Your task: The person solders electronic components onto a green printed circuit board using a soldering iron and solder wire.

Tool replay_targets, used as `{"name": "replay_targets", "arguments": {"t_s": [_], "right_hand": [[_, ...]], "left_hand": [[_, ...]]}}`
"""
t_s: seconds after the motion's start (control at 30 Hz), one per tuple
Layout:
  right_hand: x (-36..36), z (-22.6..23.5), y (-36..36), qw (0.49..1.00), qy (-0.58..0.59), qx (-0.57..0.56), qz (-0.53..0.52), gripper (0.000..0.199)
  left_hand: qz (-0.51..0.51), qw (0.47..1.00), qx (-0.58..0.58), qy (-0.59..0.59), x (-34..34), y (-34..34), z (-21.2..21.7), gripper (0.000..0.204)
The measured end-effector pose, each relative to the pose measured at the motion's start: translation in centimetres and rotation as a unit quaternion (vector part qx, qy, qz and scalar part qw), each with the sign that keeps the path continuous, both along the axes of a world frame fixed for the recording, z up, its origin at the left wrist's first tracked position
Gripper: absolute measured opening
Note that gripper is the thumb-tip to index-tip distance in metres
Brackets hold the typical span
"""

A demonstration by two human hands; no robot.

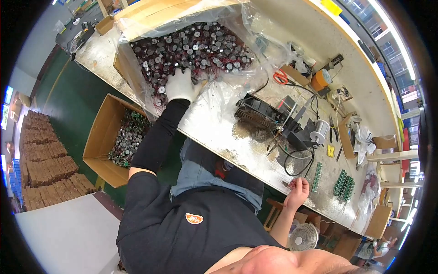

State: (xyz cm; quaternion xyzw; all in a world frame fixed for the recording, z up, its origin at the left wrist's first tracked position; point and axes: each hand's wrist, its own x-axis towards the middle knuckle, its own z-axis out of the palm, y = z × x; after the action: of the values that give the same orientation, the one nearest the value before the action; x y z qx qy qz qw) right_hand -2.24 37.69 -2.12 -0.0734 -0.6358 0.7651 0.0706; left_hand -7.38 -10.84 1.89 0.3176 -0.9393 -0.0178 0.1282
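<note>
A large cardboard box lined with clear plastic (pixel 137 27) lies on the worn workbench (pixel 214 132), heaped with several small round metal parts with red wires (pixel 200 45). My left hand (pixel 181 85), in a white glove and black sleeve, rests on the near edge of that heap with its fingers spread into the parts. My right hand (pixel 297 191) is bare, at the bench's near edge to the right. Its fingers curl around a small part with red wires (pixel 290 184).
A black fan (pixel 255 116), a solder spool (pixel 321 130), orange scissors (pixel 280 76), cables and green circuit boards (pixel 344 185) crowd the bench's right half. On the floor to the left stand an open carton of parts (pixel 98 141) and stacked brown trays (pixel 45 164). A small white fan (pixel 303 236) sits below.
</note>
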Motion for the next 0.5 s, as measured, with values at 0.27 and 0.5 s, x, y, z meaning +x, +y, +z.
{"name": "replay_targets", "arguments": {"t_s": [0.27, 0.5], "right_hand": [[-1.8, 0.4, 0.1, 1.000, 0.016, -0.002, 0.022, 0.006], [-0.5, 0.3, -0.2, 1.000, 0.013, 0.001, 0.002, 0.007]], "left_hand": [[-0.041, 0.988, 0.105, 0.110, -0.6, 6.9, -2.0, 0.040], [-0.151, 0.947, 0.112, 0.262, -0.6, 7.4, -4.2, 0.026]]}}
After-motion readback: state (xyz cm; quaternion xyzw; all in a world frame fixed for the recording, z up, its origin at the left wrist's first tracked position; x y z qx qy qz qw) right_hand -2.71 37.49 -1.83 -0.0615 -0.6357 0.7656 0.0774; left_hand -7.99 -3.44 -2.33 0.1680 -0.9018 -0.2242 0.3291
